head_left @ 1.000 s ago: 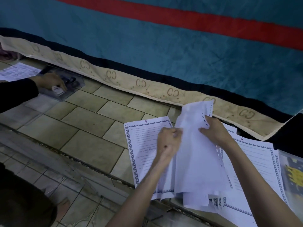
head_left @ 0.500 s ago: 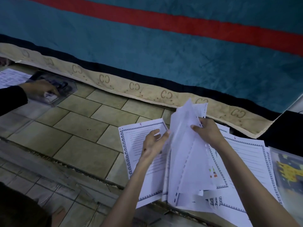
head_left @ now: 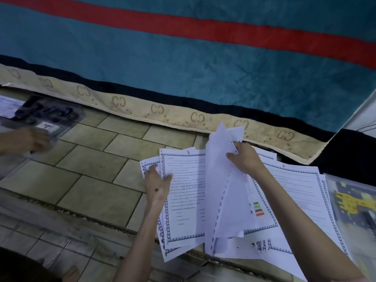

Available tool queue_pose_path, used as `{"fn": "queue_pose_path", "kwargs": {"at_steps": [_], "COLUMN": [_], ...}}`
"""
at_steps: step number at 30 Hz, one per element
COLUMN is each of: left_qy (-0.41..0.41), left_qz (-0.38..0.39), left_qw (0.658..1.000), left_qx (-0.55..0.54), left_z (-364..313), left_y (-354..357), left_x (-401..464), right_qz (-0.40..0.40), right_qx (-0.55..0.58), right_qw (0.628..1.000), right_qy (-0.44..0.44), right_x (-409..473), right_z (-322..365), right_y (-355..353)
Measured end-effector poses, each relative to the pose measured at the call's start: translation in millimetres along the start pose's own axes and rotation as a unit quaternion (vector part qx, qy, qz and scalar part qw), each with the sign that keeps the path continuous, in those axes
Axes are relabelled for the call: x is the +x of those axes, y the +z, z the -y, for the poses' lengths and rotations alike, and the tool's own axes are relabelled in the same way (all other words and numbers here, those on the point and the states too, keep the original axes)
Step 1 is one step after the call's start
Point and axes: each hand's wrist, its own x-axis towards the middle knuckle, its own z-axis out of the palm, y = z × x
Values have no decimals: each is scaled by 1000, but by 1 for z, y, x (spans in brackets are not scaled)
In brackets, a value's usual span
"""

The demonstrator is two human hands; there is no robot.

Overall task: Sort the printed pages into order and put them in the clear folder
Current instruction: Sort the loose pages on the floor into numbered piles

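Printed pages with blue patterned borders lie spread on the tiled ledge. My right hand (head_left: 243,159) grips a bunch of upturned sheets (head_left: 221,190) by their top edge, holding them on edge. My left hand (head_left: 157,184) pinches the left edge of the page marked 3 (head_left: 187,200), which lies on another page. A page marked 6 (head_left: 299,198) lies flat to the right, under my right forearm. A clear folder (head_left: 354,204) with a yellow print inside lies at the far right edge.
Another person's hand (head_left: 30,140) at the far left rests on a second clear folder (head_left: 50,117) with dark print. A blue cloth with a red stripe and beige hem (head_left: 183,117) hangs behind the tiled ledge (head_left: 87,169). A lower tiled step lies in front.
My left hand let go of the upturned sheets and moved left onto the edge of page 3, which now lies flat. My right hand still holds the bunch upright.
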Motion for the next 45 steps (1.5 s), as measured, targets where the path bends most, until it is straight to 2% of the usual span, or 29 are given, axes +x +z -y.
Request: {"fn": "queue_pose_path", "kwargs": {"at_steps": [2, 4, 6, 8, 9, 11, 12, 13, 14, 16, 17, 18, 22, 25, 28, 30, 31, 32, 33, 35, 37, 39, 41, 43, 45], "left_qy": [4, -99, -159, -132, -101, -34, 9, 68, 123, 163, 143, 113, -16, -81, -63, 12, 73, 140, 196, 234, 227, 214, 234, 241, 198], "left_qz": [-29, 53, 118, 109, 90, 0, -57, -76, -48, 99, 166, 188, 111, 104, 47, -18, -25, 9, 77, 219, 261, 242, 209, 192, 239], "left_qw": [998, 975, 943, 962, 981, 999, 998, 993, 989, 979, 973, 973, 986, 991, 997, 995, 987, 976, 959, 907, 874, 873, 896, 939, 948], "left_qx": [-55, -192, -268, -213, -137, -8, 33, 56, 68, 70, 70, 68, 127, 38, 15, 95, 139, 167, 191, 272, 342, 365, 315, 154, 67], "left_z": [-12, -20, -20, -11, -8, -9, -15, -23, -30, -41, -43, -41, -35, -33, -30, -28, -30, -29, -28, -20, -14, -17, -32, -54, -76], "left_y": [-2, -7, -19, -24, -24, -18, -13, -6, 5, 32, 47, 59, 69, 53, 40, 42, 46, 55, 66, 84, 92, 93, 95, 105, 121], "left_x": [-3, 7, 19, 35, 42, 45, 39, 30, 20, -4, -14, -20, -18, 1, 15, 11, 4, -4, -13, -28, -31, -28, -38, -55, -73], "right_qz": [84, 158, 123, 14, -35, -99, -100, -82, -54, 4, 15, 12, -24, -12, 41, 25, -13, -65, -106, -107, -74, -89, -121, -156, -210], "right_qx": [117, 259, 306, 305, 280, 115, 16, -52, -82, -81, -72, -51, 58, 154, 192, 132, 73, -4, -82, -167, -175, -146, -88, -12, 62], "right_qw": [989, 949, 939, 944, 949, 972, 974, 969, 963, 959, 960, 964, 976, 966, 963, 978, 986, 989, 982, 960, 951, 956, 964, 965, 953], "right_qy": [31, 85, 100, 121, 141, 179, 202, 229, 250, 272, 271, 262, 209, 205, 183, 161, 146, 131, 134, 199, 242, 240, 221, 212, 210], "right_x": [-4, -10, -14, -18, -21, -27, -33, -39, -43, -50, -52, -52, -53, -55, -60, -61, -60, -58, -56, -53, -53, -50, -51, -54, -61], "right_z": [5, 8, -8, -35, -52, -87, -100, -111, -119, -122, -121, -122, -116, -107, -100, -96, -95, -97, -98, -105, -111, -119, -124, -132, -143], "right_y": [6, 11, 12, 9, 6, -5, -10, -11, -10, -4, 0, 5, 16, 23, 32, 39, 41, 42, 40, 33, 27, 21, 11, -1, -14]}}
